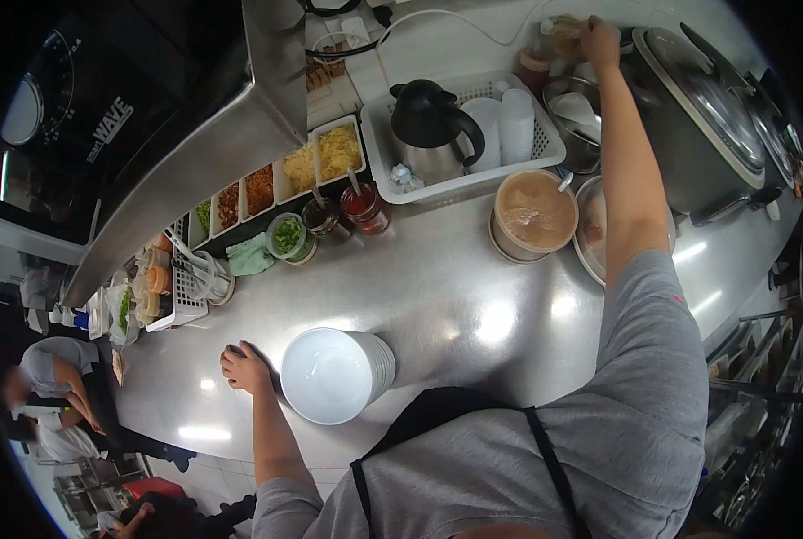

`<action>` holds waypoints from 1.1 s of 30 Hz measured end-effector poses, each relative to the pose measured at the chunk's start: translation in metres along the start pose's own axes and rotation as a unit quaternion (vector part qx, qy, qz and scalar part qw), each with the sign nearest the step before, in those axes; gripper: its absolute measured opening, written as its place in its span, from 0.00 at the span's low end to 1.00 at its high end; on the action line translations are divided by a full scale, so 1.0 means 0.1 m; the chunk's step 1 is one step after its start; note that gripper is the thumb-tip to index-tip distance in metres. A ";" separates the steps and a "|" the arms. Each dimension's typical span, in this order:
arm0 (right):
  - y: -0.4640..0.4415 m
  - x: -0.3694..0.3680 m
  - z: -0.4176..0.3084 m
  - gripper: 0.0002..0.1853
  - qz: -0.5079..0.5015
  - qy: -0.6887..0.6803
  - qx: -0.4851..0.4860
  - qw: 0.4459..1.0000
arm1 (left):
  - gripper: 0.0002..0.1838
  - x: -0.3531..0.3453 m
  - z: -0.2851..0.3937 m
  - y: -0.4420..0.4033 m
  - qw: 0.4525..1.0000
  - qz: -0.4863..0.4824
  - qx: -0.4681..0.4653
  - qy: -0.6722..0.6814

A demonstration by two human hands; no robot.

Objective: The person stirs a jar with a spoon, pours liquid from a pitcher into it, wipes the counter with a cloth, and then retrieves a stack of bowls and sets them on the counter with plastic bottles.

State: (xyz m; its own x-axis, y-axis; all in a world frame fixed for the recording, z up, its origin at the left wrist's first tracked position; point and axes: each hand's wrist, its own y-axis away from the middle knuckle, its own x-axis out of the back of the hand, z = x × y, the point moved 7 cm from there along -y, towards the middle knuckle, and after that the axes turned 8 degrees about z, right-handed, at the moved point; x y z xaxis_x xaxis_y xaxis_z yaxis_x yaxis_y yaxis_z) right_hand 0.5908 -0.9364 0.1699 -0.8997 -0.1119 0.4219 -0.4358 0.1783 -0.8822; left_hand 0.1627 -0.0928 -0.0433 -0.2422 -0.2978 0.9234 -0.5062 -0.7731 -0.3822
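Observation:
My right hand (601, 43) reaches to the back wall, its fingers closed on a clear container (563, 38) above a reddish-brown tub (533, 68). Below it, a metal bowl (576, 115) is partly hidden by my forearm. On the steel counter (419, 287), my left hand (246, 367) rests with fingers curled. Something small and dark shows at its fingertips, too small to make out. Just right of this hand lies a tilted stack of white bowls (334, 375), apart from it. A tub of brown sauce (535, 211) stands at centre right.
A white basket (460, 190) holds a thermos jug (426, 126) and white cups (515, 126). Trays of toppings (298, 169) and sauce jars (365, 208) line the back left. A large cooker (680, 135) stands right. Other people (57, 370) are at far left.

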 end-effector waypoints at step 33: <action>1.52 2.87 -3.46 0.08 -0.278 -0.510 0.111 0.807 | 0.21 0.18 0.02 0.07 0.992 -0.002 0.003 0.129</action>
State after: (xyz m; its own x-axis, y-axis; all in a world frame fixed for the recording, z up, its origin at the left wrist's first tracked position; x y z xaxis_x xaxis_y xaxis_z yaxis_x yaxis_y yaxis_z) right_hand 0.2578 -0.6036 0.2293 -0.0308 -0.8804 0.4732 -0.6490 -0.3425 -0.6793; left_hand 0.1568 -0.1049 -0.0290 -0.4444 -0.1413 0.8846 -0.5036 -0.7772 -0.3772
